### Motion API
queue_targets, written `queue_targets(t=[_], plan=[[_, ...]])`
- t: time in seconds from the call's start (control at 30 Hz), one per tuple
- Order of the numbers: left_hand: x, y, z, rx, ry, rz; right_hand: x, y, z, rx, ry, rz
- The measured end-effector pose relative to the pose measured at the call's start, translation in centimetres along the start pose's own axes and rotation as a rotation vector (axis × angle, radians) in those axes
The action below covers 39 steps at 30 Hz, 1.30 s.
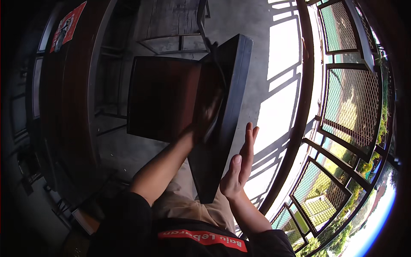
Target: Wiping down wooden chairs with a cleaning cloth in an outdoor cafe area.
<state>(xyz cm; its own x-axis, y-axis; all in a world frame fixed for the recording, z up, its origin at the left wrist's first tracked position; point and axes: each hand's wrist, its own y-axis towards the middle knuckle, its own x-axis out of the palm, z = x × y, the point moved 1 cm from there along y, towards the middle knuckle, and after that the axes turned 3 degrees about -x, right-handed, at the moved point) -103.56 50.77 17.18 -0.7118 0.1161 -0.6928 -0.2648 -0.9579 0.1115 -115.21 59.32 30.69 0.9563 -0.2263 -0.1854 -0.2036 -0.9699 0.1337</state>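
A dark flat panel (236,96) stands tilted on its edge in front of me, its thick bluish-grey rim turned right. My left hand (210,107) is at the inner, left face of the panel; it is dark and blurred, so its finger pose and grip are unclear. A dark, thin, cable-like strip (218,64) runs near the panel's upper part. Left of the panel, and partly behind my left arm, is a square dark brown surface (160,96). My right hand (240,163) is beside the panel's right side, fingers extended and thumb apart, holding nothing.
A wooden-topped table with a metal frame (170,19) stands ahead on the grey concrete floor (253,25). A long dark brown counter or cabinet (74,96) with a red poster (68,27) is at left. Metal mesh window panels (351,106) line the right side, behind a dark rail (301,96).
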Motion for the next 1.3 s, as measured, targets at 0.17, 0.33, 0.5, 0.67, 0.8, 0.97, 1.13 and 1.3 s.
queue_targets(t=[0.17, 0.33, 0.5, 0.67, 0.8, 0.97, 1.13, 1.3], plan=[[-3.2, -5.0, 5.3, -0.064, -0.503, -0.083, 0.7, -0.8, 0.5, -0.067, -0.061, -0.015], [6.4, -3.1, -5.9, -0.107, -0.485, -0.002, 1.8, -0.4, 0.0, -0.108, -0.171, -0.027], [3.7, -1.9, -2.1, -0.315, -0.664, -0.022, 1.5, -0.5, 0.3, -0.112, -0.233, 0.0], [-3.7, -0.3, 4.4, -0.21, -0.712, -0.003, 1.3, -0.9, 0.3, -0.083, -0.253, -0.011], [-3.6, 5.7, 2.3, -0.003, -0.626, 0.011, 1.5, -0.6, -0.1, -0.09, -0.296, -0.047], [-0.2, 10.3, -1.9, -0.172, -0.839, 0.097, 1.7, -0.6, -0.1, -0.056, -0.319, -0.102], [-1.7, 11.0, 2.0, 0.016, -0.659, 0.21, 1.4, -0.3, -0.3, -0.024, -0.318, -0.083], [1.4, 14.5, -3.6, 0.107, -0.374, 0.374, 1.7, -0.2, -0.4, 0.003, -0.317, -0.116]])
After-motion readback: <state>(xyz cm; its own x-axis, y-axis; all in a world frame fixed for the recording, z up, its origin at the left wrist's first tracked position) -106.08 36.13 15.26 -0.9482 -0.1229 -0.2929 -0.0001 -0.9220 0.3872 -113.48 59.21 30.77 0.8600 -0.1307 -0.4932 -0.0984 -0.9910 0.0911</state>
